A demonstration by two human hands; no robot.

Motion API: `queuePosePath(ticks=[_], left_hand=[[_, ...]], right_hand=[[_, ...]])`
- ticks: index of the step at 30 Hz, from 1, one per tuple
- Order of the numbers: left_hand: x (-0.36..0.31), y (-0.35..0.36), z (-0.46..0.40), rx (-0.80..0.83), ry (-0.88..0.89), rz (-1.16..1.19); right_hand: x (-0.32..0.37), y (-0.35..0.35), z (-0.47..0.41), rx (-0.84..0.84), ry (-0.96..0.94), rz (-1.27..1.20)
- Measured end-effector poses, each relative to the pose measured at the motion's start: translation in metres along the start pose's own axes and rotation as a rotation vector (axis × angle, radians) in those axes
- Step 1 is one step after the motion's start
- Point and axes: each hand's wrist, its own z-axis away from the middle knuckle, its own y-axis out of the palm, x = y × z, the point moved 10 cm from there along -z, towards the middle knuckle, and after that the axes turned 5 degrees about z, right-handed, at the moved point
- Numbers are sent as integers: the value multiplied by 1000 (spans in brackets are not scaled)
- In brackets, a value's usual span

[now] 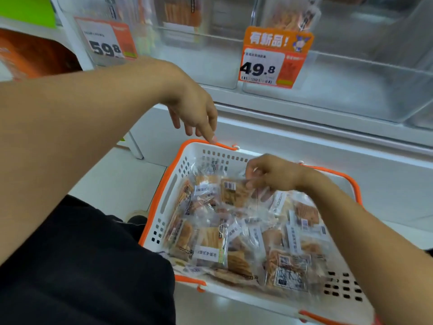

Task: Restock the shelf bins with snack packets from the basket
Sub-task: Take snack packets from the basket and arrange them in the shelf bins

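my left hand (192, 109) hangs over the far left corner of the white and orange basket (161, 191), fingers loose and pointing down, gripping nothing; one fingertip (212, 138) is at the orange rim, touching it or just above. my right hand (273, 175) is down inside the basket at its far side, fingers curled and pinching the clear wrapper of a snack packet (234, 192) on top of the pile. the other snack packets (246, 242) lie heaped in the basket, which sits on the floor just in front of the shelf. above it stand the clear shelf bins (365, 90), one carrying an orange 49.8 price tag (271, 64).
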Motion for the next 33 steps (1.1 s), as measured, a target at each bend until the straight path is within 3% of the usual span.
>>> queuePosePath(ticks=[3,5,7,9,12,17,19,23,27,29,30,33], left_hand=[[5,-5,7,-9,4,199],[3,-8,16,30,80,471],[-7,-12,28,148,202,857],[-13,-23,35,179,299,1048],[-9,-32,33,56,278,929],[-20,-26,46,143,377,859],[-25,-40,52,69,450,992],[-8,-68,60,-159,450,1058],[3,-80,67,-283,457,1095],[4,-85,72,-322,483,1149],[5,-88,74,-346,496,1181],[22,-107,82,-539,488,1388]], right_hand=[[52,-65,28,-236,-265,-137],[93,-96,56,-455,-498,-136],[128,-113,87,-672,-718,-12],[149,-117,114,-874,-898,167],[158,-113,142,-1127,-1036,320],[175,-103,183,-1416,-1150,507],[173,-114,183,-1444,-1084,467],[153,-151,155,-1375,-776,42],[149,-170,113,-986,-555,-543],[164,-164,86,-752,-455,-562],[172,-163,79,-710,-439,-523],[185,-177,74,-851,-449,-444]])
